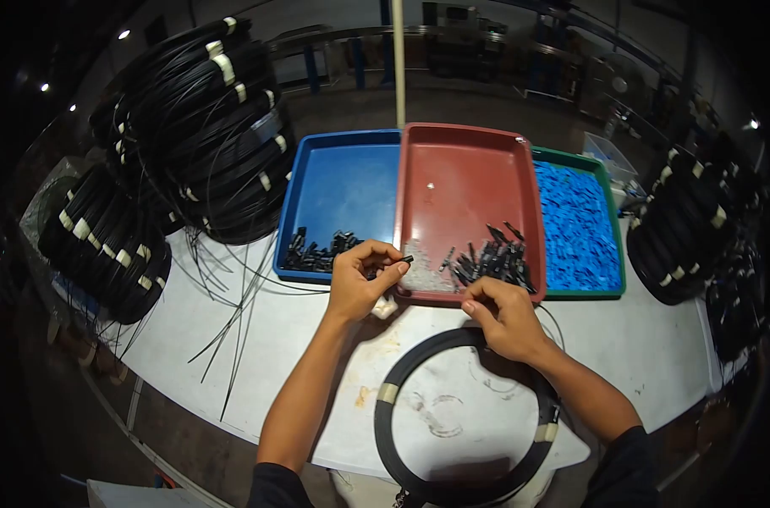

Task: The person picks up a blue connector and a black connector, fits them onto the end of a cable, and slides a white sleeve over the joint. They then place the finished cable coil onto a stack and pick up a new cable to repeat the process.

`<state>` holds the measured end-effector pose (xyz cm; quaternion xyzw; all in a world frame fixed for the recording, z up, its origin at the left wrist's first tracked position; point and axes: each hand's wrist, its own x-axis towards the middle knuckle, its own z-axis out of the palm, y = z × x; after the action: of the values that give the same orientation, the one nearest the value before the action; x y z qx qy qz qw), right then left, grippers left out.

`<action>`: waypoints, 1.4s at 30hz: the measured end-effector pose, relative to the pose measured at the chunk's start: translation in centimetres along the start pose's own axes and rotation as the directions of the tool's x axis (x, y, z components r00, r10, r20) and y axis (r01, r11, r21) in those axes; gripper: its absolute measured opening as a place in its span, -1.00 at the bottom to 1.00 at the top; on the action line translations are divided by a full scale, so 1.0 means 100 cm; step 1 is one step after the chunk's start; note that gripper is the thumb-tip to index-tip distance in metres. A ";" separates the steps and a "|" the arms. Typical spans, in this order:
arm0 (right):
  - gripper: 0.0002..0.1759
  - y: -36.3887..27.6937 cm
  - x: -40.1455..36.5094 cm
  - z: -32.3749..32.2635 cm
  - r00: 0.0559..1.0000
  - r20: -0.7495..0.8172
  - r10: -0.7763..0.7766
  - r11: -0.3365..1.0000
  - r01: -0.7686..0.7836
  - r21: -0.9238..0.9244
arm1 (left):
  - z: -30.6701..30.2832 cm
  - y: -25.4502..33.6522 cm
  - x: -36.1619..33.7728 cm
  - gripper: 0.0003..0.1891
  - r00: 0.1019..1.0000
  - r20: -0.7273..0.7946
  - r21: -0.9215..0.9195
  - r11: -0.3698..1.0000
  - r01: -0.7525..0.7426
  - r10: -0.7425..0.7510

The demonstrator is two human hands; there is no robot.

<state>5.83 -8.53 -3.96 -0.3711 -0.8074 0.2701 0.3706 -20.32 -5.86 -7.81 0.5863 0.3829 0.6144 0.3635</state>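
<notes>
My left hand (360, 284) is over the front edge where the blue tray (343, 173) and the red tray (470, 186) meet. Its thumb and forefinger pinch a small black connector piece (408, 259). At the red tray's front rim, my right hand (510, 320) has its thumb and fingers curled together; what they hold, if anything, is too small to make out. Black parts (499, 258) and tiny clear pieces (427, 269) lie in the red tray. Below my right hand, a coil of black cable (387, 436) wrapped with pale tape rests at the table's front edge.
More black parts (313, 254) lie in the blue tray. A green tray (615, 229) holds many small blue pieces (575, 233). Tall stacks of black coils (207, 127) stand at the left, their loose ends trailing over the white table (199, 330). More coils (681, 229) stand at the right.
</notes>
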 end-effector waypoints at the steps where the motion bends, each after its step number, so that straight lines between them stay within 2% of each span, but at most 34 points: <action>1: -0.89 -0.002 -0.004 -0.006 0.994 -0.012 0.110 0.990 -0.108 0.087 | 0.018 0.000 -0.005 -0.84 0.998 -0.057 -0.114 0.993 0.012 -0.018; 2: -0.85 0.010 -0.009 -0.006 0.982 -0.066 0.177 0.968 -0.162 0.190 | 0.034 -0.004 -0.009 -0.84 0.999 -0.034 -0.119 0.993 0.015 -0.019; 4: -0.87 0.030 -0.017 -0.010 0.966 -0.118 0.229 0.925 -0.179 0.336 | 0.061 -0.012 -0.015 -0.85 0.982 -0.189 -0.271 0.960 -0.075 0.023; 6: -0.89 0.053 -0.025 -0.014 0.952 -0.152 0.267 0.867 -0.168 0.469 | 0.080 -0.009 -0.021 -0.84 0.990 -0.123 -0.221 0.971 -0.090 0.064; 7: -0.89 0.061 -0.030 -0.015 0.948 -0.162 0.275 0.866 -0.171 0.470 | 0.086 -0.002 -0.023 -0.84 0.994 -0.077 -0.165 0.983 -0.083 0.071; 9: -0.90 0.068 -0.038 -0.015 0.921 -0.298 0.250 0.911 -0.119 0.396 | 0.092 0.000 -0.022 -0.84 0.991 -0.106 -0.193 0.976 -0.099 0.080; 11: -0.90 0.066 -0.042 -0.020 0.938 -0.297 0.179 0.950 -0.086 0.300 | 0.097 0.002 -0.029 -0.83 0.996 -0.064 -0.171 0.982 -0.080 0.070; 14: -0.88 0.063 -0.044 -0.020 0.939 -0.297 0.171 0.968 -0.104 0.231 | 0.097 -0.003 -0.036 -0.81 0.995 0.100 -0.105 0.994 -0.003 0.014; 15: -0.91 0.061 -0.045 -0.022 0.941 -0.278 0.192 0.970 -0.139 0.201 | 0.097 -0.005 -0.036 -0.81 0.994 0.106 -0.104 0.994 -0.012 0.023; 17: -0.93 0.060 -0.045 -0.022 0.918 -0.378 -0.120 0.993 0.112 -0.041 | 0.095 -0.003 -0.038 -0.81 0.995 0.096 -0.080 0.996 0.039 -0.031; 20: -0.93 0.058 -0.047 -0.025 0.937 -0.305 -0.171 0.984 0.151 -0.089 | 0.093 -0.007 -0.039 -0.81 0.993 0.108 -0.025 0.998 0.058 -0.055; 25: -0.94 0.057 -0.048 -0.024 0.945 -0.299 -0.134 0.991 0.131 -0.028 | 0.093 -0.011 -0.038 -0.81 0.979 0.193 0.030 0.997 -0.075 0.068; 27: -0.94 0.056 -0.049 -0.024 0.947 -0.295 -0.126 0.992 0.126 -0.020 | 0.093 -0.006 -0.039 -0.80 0.984 0.179 0.037 0.999 -0.030 0.023; 29: -0.94 0.058 -0.049 -0.025 0.946 -0.279 -0.166 0.986 0.160 -0.043 | 0.092 -0.002 -0.039 -0.78 0.976 0.216 0.130 0.991 -0.012 -0.016; 31: -0.94 0.057 -0.049 -0.025 0.947 -0.277 -0.162 0.987 0.157 -0.038 | 0.094 0.001 -0.039 -0.78 0.976 0.215 0.110 0.994 0.013 -0.037; 33: -0.94 0.057 -0.050 -0.024 0.948 -0.275 -0.161 0.987 0.158 -0.034 | 0.095 0.002 -0.039 -0.79 0.970 0.240 0.163 0.984 -0.068 0.027; 42: -0.94 0.059 -0.050 -0.024 0.953 -0.257 -0.160 0.987 0.154 -0.041 | 0.095 0.000 -0.038 -0.81 0.966 0.252 0.171 0.980 -0.100 0.054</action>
<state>12.33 -8.70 -8.75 -0.3417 -0.7818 0.1804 0.4894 -10.68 -8.85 -9.33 0.7031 0.3665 0.5132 0.3286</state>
